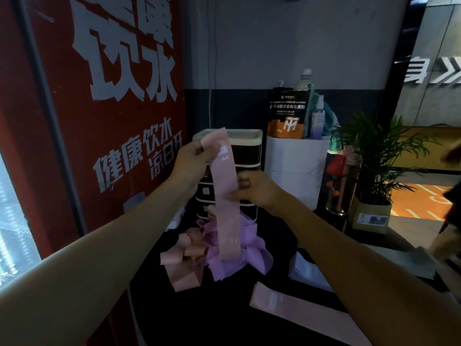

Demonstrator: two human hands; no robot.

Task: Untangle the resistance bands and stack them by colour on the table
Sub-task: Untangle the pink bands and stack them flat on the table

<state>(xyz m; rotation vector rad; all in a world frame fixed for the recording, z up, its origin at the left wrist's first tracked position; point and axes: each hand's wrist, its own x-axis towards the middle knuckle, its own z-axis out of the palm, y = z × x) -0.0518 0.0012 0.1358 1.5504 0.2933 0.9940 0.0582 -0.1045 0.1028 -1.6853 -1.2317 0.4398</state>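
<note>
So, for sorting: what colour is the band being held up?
Pale pink band, white print near top; head view.

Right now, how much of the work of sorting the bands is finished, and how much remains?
Done: one flat pale pink band lies alone on the black table, seemingly a pile begun. In hand: the left hand pinches the top of a long pink band, and the right hand grips its middle. Left: the tangled heap of peach bands and purple bands is unsorted.
</note>
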